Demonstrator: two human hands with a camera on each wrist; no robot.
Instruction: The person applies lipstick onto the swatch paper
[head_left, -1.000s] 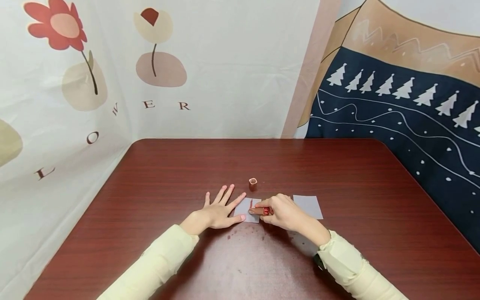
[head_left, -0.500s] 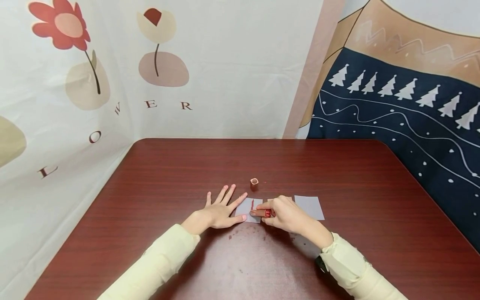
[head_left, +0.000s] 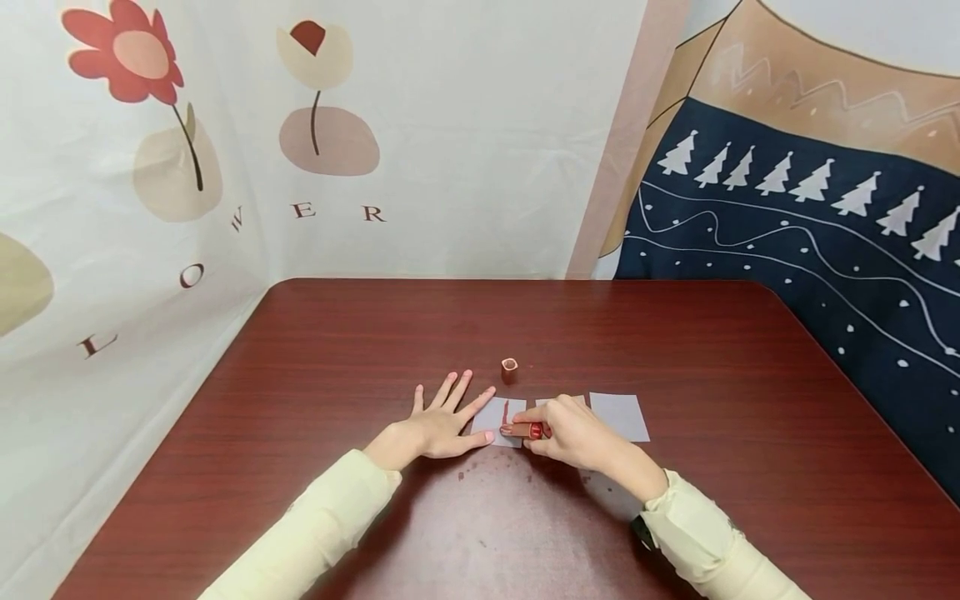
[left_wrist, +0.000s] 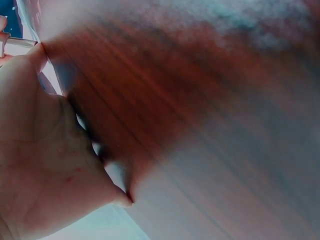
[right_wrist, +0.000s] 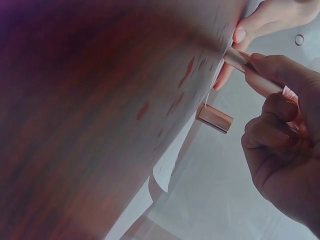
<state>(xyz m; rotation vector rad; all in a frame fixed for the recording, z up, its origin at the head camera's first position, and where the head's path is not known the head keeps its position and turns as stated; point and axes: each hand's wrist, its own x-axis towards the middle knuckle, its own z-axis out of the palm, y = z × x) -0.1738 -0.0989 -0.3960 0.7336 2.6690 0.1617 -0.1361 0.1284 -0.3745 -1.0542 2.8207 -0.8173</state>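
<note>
My right hand point(head_left: 573, 433) pinches a brown lipstick tube point(head_left: 522, 430) between thumb and fingers, its tip down at a small white paper point(head_left: 487, 417). A short red streak point(head_left: 506, 412) runs on that paper, just beyond the tip. Spread flat at the paper's left side, my left hand point(head_left: 431, 429) rests thumb and forefinger on its edge. The lipstick cap point(head_left: 509, 371) stands upright past the paper. In the right wrist view the lipstick point(right_wrist: 260, 80) sits in the curled fingers, the cap point(right_wrist: 215, 119) beyond. The left wrist view shows my left palm point(left_wrist: 45, 145), mostly shadowed.
A second paper point(head_left: 561, 402), partly hidden by my right hand, and another white paper point(head_left: 618, 417) lie to the right. Dark red spots point(head_left: 461, 476) mark the brown table point(head_left: 375, 333) nearer me. Printed cloth point(head_left: 465, 167) hangs behind the table.
My right hand has drawn the lipstick slightly toward me, and the red streak on the paper is a little longer. My left hand has stayed in place.
</note>
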